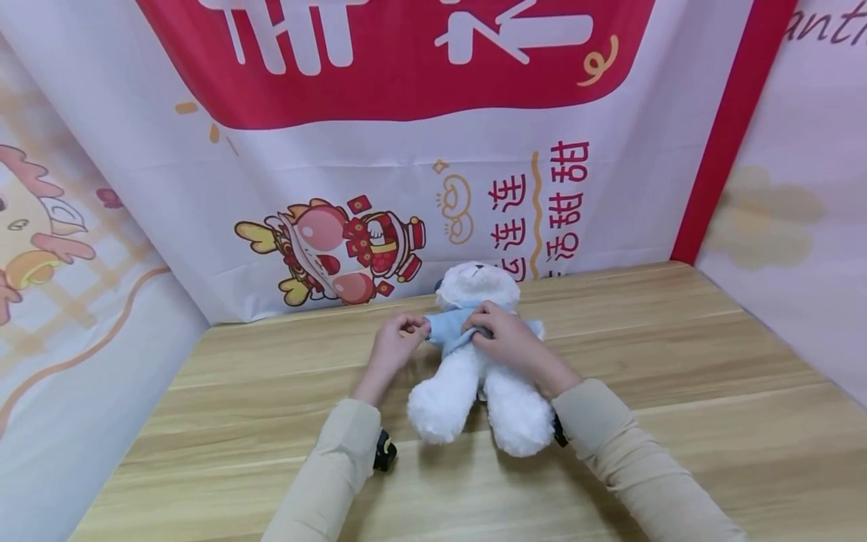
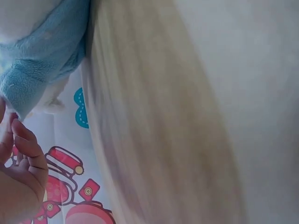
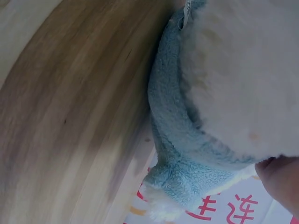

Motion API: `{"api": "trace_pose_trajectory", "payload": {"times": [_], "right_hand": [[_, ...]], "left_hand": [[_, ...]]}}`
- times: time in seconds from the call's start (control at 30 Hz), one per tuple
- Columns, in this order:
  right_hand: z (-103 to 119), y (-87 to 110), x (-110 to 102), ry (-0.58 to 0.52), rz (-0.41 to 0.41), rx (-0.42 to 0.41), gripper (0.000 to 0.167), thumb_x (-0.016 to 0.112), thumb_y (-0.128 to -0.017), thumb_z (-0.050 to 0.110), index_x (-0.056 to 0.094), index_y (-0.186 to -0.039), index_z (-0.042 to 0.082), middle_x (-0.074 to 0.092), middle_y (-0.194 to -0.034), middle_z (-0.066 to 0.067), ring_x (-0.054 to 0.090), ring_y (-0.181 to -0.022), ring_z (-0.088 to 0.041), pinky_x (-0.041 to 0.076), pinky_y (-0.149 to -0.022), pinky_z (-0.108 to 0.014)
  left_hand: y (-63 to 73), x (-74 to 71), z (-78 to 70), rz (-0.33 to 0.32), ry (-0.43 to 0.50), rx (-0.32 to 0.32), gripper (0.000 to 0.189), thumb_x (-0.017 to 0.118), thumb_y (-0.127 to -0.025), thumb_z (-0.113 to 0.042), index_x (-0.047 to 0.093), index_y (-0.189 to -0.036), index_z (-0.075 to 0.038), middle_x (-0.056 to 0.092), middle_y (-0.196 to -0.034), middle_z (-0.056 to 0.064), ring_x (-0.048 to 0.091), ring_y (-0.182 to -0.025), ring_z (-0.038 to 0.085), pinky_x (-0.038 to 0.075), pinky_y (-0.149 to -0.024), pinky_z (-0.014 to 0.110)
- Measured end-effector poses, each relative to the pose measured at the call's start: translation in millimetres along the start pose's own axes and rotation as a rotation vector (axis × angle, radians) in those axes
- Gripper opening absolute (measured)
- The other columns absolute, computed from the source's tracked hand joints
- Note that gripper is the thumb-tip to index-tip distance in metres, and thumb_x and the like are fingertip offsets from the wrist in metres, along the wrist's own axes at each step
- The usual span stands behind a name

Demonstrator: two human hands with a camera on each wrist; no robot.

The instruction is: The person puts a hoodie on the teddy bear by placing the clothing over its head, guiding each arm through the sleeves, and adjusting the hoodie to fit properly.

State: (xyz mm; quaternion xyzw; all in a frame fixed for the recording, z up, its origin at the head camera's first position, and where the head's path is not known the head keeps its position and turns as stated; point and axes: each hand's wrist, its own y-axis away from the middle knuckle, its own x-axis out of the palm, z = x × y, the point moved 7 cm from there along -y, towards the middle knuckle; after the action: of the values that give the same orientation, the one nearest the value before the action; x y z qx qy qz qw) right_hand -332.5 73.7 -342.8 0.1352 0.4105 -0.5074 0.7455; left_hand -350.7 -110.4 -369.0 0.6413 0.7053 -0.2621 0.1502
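Note:
A white plush toy (image 1: pixel 447 395) lies on its back on the table, head toward the wall and legs toward me. It wears a light blue shirt (image 1: pixel 447 329), whose fuzzy fabric fills the upper left of the left wrist view. My left hand (image 1: pixel 394 345) pinches the cuff of the sleeve (image 2: pixel 23 88) on the toy's left-side arm between thumb and fingertips. Over the toy's belly, my right hand (image 1: pixel 504 339) grips the front hem of the shirt with curled fingers. In the right wrist view, part of that hand (image 3: pixel 282 184) shows beside the white fur and blue hem (image 3: pixel 187 135).
The wooden table (image 1: pixel 271 406) runs to a white printed cloth (image 1: pixel 400 158) hanging behind the toy. More printed cloth (image 1: pixel 799 226) stands along the right side and on the left. A black wrist device (image 1: pixel 384 452) sits at my left cuff.

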Motion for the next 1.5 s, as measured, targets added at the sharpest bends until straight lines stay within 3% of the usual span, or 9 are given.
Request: {"api": "trace_pose_trajectory", "payload": {"times": [0.2,0.33,0.53,0.73,0.83,1.13,1.23,1.37,1.5], "right_hand": [[1,-0.9,0,0.032,-0.008,0.009,0.022,0.051,-0.09,0.01,0.069,-0.103,0.015,0.056,-0.107,-0.004,0.053,-0.092,-0.018,0.044,-0.078,-0.031],[1,-1.8,0,0.048,-0.014,0.018,0.022,0.051,-0.09,0.011,0.069,-0.103,0.016,0.056,-0.108,-0.004,0.054,-0.094,-0.019,0.045,-0.081,-0.033],[9,-4.2,1,0.097,-0.023,0.009,0.021,0.052,-0.091,0.011,0.069,-0.102,0.014,0.057,-0.107,-0.006,0.056,-0.098,-0.021,0.048,-0.088,-0.04],[14,-4.3,2,0.127,-0.017,0.007,0.02,0.053,-0.09,0.01,0.069,-0.101,0.015,0.057,-0.106,-0.006,0.056,-0.095,-0.02,0.048,-0.085,-0.038],[14,-3.7,2,0.13,-0.01,0.007,0.02,0.052,-0.09,0.01,0.069,-0.098,0.015,0.057,-0.105,-0.006,0.055,-0.091,-0.019,0.047,-0.081,-0.036],[19,-6.3,11,0.139,0.073,-0.036,0.022,0.052,-0.087,0.011,0.07,-0.097,0.015,0.055,-0.106,-0.004,0.053,-0.09,-0.017,0.046,-0.081,-0.033],[21,-5.9,13,0.103,0.097,-0.042,0.023,0.051,-0.087,0.011,0.07,-0.097,0.015,0.054,-0.107,-0.004,0.053,-0.093,-0.018,0.047,-0.084,-0.034],[17,-5.7,12,0.048,0.079,-0.016,0.022,0.052,-0.09,0.01,0.069,-0.102,0.013,0.054,-0.108,-0.004,0.054,-0.095,-0.018,0.047,-0.087,-0.034],[13,-4.5,9,0.014,0.048,0.006,0.021,0.052,-0.091,0.011,0.068,-0.105,0.013,0.055,-0.109,-0.004,0.055,-0.1,-0.02,0.047,-0.09,-0.037]], "left_hand": [[5.6,4.8,-9.3,0.049,-0.013,0.065,0.024,0.069,-0.087,-0.021,0.067,-0.1,-0.002,0.065,-0.104,0.016,0.059,-0.092,0.025,0.047,-0.072,0.026],[7.5,4.6,-10.3,0.059,-0.073,0.022,0.027,0.068,-0.086,-0.028,0.068,-0.103,-0.008,0.064,-0.111,0.011,0.059,-0.088,0.022,0.048,-0.072,0.029],[9.3,6.8,-11.8,0.074,-0.179,-0.01,0.035,0.061,-0.089,-0.038,0.066,-0.11,-0.011,0.058,-0.12,0.011,0.057,-0.109,0.029,0.047,-0.091,0.043],[5.8,5.1,-13.1,0.036,-0.196,0.042,0.016,0.062,-0.093,-0.023,0.067,-0.092,-0.009,0.065,-0.098,0.01,0.06,-0.09,0.024,0.048,-0.074,0.035],[1.9,0.6,-9.1,0.005,-0.201,0.019,0.016,0.059,-0.095,-0.021,0.065,-0.09,-0.008,0.066,-0.091,0.009,0.059,-0.08,0.022,0.045,-0.065,0.031],[-8.4,-16.1,12.0,-0.043,-0.287,-0.043,0.021,0.049,-0.1,-0.02,0.06,-0.098,-0.002,0.063,-0.101,0.017,0.061,-0.094,0.032,0.049,-0.081,0.046],[-10.5,-17.8,20.8,-0.055,-0.26,-0.08,0.024,0.049,-0.099,-0.023,0.06,-0.1,-0.001,0.063,-0.103,0.018,0.06,-0.095,0.031,0.049,-0.082,0.045],[-9.0,-20.5,22.9,-0.068,-0.149,-0.115,0.03,0.048,-0.1,-0.028,0.063,-0.101,-0.002,0.064,-0.093,0.016,0.063,-0.076,0.023,0.048,-0.067,0.032],[-2.2,-17.2,20.6,-0.003,-0.046,-0.145,0.036,0.048,-0.099,-0.036,0.06,-0.104,-0.002,0.063,-0.093,0.014,0.063,-0.068,0.018,0.05,-0.062,0.027]]}}
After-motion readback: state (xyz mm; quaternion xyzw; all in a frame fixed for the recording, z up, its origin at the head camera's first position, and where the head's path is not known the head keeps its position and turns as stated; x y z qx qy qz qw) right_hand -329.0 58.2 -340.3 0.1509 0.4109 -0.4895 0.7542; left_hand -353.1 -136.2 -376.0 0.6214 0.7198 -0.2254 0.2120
